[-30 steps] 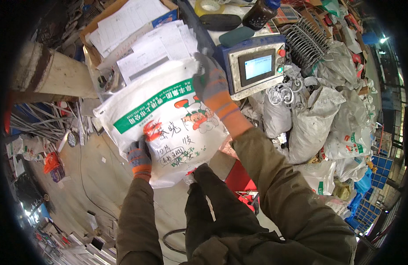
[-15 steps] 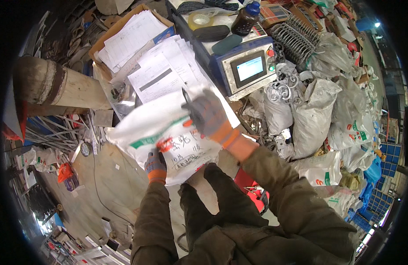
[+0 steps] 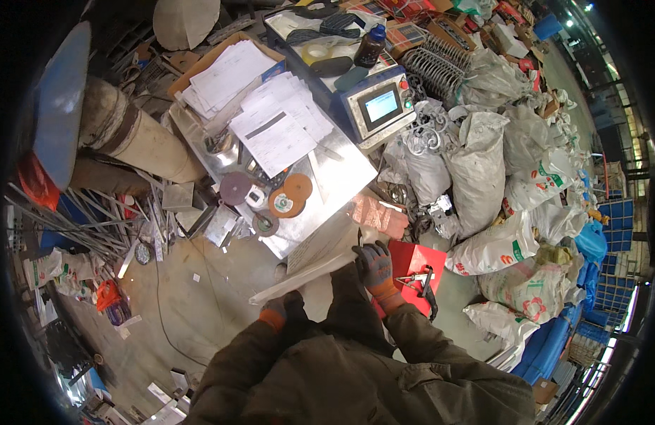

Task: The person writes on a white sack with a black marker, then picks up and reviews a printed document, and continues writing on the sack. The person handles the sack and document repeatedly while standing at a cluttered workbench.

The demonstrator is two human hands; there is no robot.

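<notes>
A white sack (image 3: pixel 320 268) is tilted steeply in front of my knees, its printed face turned away and seen almost edge-on. My right hand (image 3: pixel 377 269), in a grey glove with an orange cuff, grips the sack's right end. A thin dark tip like a marker's shows beside these fingers, only partly visible. At the sack's lower left edge is my left hand (image 3: pixel 286 306), gloved alike and closed on it, with most fingers hidden. Beyond the sack stands a metal-topped table (image 3: pixel 341 173) bearing brown grinding discs (image 3: pixel 290 197), a white tape measure (image 3: pixel 256 197) and paper sheets (image 3: pixel 274 138).
A red box (image 3: pixel 412 258) with a tool on it stands by my right knee. Filled sacks (image 3: pixel 480 170) crowd the right side. Behind the table is a machine with a lit screen (image 3: pixel 381 106). A thick pipe (image 3: pixel 154 142) and metal strips (image 3: pixel 79 219) lie left; a cable crosses the floor.
The sack has come off the table toward my knees and tipped up, baring the discs and tape measure. My right hand has dropped from above it to its right end.
</notes>
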